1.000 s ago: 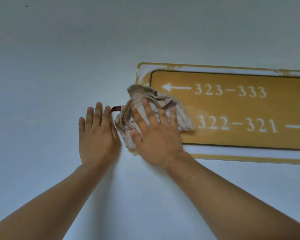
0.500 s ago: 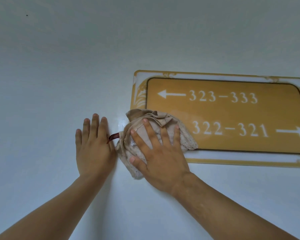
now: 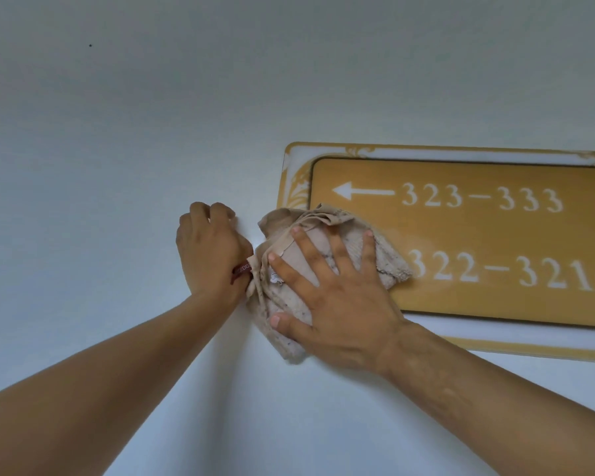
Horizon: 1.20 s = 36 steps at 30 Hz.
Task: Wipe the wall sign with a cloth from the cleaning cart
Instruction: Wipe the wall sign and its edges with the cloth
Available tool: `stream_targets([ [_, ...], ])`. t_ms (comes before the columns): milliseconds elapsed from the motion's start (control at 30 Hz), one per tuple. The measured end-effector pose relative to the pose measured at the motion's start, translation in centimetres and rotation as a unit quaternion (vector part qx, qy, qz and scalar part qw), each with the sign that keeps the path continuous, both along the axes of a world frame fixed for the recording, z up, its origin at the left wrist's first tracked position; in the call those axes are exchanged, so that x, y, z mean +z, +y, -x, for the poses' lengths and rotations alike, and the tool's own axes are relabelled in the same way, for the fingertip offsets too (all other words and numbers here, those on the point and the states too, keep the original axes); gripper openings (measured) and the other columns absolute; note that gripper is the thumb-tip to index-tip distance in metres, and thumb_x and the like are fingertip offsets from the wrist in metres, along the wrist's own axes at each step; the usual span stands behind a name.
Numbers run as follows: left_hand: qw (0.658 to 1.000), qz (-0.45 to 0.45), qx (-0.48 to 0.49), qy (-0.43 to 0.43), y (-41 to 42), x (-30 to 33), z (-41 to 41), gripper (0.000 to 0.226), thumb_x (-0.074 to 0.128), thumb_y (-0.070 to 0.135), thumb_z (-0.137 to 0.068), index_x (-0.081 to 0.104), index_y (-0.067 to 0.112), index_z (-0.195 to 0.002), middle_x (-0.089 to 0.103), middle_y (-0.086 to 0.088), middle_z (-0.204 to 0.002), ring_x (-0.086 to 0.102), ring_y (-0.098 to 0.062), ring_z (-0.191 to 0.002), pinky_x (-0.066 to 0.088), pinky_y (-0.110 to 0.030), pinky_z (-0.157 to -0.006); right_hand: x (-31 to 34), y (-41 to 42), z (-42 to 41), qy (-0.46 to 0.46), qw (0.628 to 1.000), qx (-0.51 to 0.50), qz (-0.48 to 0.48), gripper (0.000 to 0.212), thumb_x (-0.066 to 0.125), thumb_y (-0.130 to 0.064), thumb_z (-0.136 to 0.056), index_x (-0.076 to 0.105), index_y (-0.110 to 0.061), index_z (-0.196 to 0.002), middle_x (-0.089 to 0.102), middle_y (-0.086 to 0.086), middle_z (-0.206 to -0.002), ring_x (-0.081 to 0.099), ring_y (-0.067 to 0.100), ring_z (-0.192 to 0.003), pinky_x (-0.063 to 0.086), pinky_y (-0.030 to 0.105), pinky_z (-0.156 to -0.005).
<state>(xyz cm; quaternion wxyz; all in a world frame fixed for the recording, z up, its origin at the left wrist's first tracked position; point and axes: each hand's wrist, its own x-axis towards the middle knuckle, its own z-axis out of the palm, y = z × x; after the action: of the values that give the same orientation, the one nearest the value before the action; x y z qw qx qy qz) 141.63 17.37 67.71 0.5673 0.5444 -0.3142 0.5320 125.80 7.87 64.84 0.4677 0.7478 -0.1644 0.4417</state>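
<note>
A gold wall sign (image 3: 478, 235) with white numbers 323-333 and 322-321 and arrows hangs on the wall at the right. A crumpled beige cloth (image 3: 323, 255) with a red tag covers the sign's lower left corner. My right hand (image 3: 337, 304) lies flat on the cloth with fingers spread, pressing it against the sign. My left hand (image 3: 210, 255) rests against the bare wall just left of the cloth, its fingers curled in, holding nothing.
Plain white wall (image 3: 152, 132) surrounds the sign on all sides. A tiny dark speck (image 3: 90, 45) marks the wall at the upper left. The sign's right end runs out of view.
My right hand and the cloth slid down to the sign's lower left corner. My left hand's fingers went from flat and straight to curled against the wall.
</note>
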Motion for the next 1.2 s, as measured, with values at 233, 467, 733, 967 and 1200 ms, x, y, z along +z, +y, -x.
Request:
stream_targets([
  [233, 0.992, 0.095, -0.082, 0.023, -1.8, 3.6, 1.4, 0.027, 0.042, 0.012, -0.097, 0.064, -0.003, -0.104, 0.058, -0.021, -0.112, 0.048, -0.039, -0.108, 0.038, -0.048, -0.089, 1.9, -0.8, -0.8, -0.022, 0.998, 0.055, 0.026, 0.073, 0.022, -0.078, -0.087, 0.019, -0.044, -0.152, 0.003, 0.002, -0.168, -0.006, 0.038, -0.152, -0.009, 0.075, -0.108],
  [467, 0.964, 0.01, -0.126, -0.234, -1.9, 5.4, 7.2, 0.046, 0.041, 0.035, -0.091, 0.063, 0.021, -0.129, 0.057, 0.002, -0.135, 0.046, -0.013, -0.127, 0.036, -0.032, -0.107, 9.2, 0.0, -1.7, -0.091, 0.995, -0.024, 0.037, 0.086, 0.002, -0.067, -0.078, -0.006, -0.029, -0.155, -0.006, 0.003, -0.167, -0.019, 0.04, -0.148, -0.007, 0.075, -0.106],
  [733, 0.966, -0.221, 0.026, -0.134, -3.8, 11.7, 8.8, 0.068, 0.03, 0.054, -0.087, 0.026, 0.042, -0.154, 0.012, 0.005, -0.168, 0.007, -0.019, -0.154, 0.006, -0.046, -0.124, 14.6, -1.5, -5.5, -0.183, 0.983, 0.007, 0.011, 0.088, -0.003, -0.06, -0.064, -0.011, -0.022, -0.143, 0.008, 0.007, -0.165, -0.008, 0.037, -0.143, -0.006, 0.069, -0.107],
  [967, 0.97, -0.211, 0.037, -0.117, -4.4, 15.4, 9.3, 0.072, 0.025, 0.059, -0.085, 0.024, 0.04, -0.155, 0.014, 0.004, -0.168, 0.007, -0.017, -0.154, 0.003, -0.047, -0.124, 19.1, -1.2, -5.6, -0.192, 0.981, 0.009, -0.021, 0.097, 0.004, -0.072, -0.069, -0.003, -0.024, -0.153, 0.008, 0.009, -0.165, -0.007, 0.041, -0.142, -0.008, 0.07, -0.103],
  [1200, 0.97, -0.211, 0.034, -0.118, -4.7, 15.7, 8.6, 0.074, 0.023, 0.064, -0.083, 0.019, 0.045, -0.155, 0.011, 0.006, -0.168, 0.004, -0.02, -0.154, 0.002, -0.049, -0.123, 17.9, -1.4, -2.6, -0.115, 0.993, -0.007, 0.035, 0.092, 0.008, -0.075, -0.078, -0.009, -0.028, -0.156, -0.003, 0.014, -0.166, -0.011, 0.039, -0.149, -0.009, 0.07, -0.109],
])
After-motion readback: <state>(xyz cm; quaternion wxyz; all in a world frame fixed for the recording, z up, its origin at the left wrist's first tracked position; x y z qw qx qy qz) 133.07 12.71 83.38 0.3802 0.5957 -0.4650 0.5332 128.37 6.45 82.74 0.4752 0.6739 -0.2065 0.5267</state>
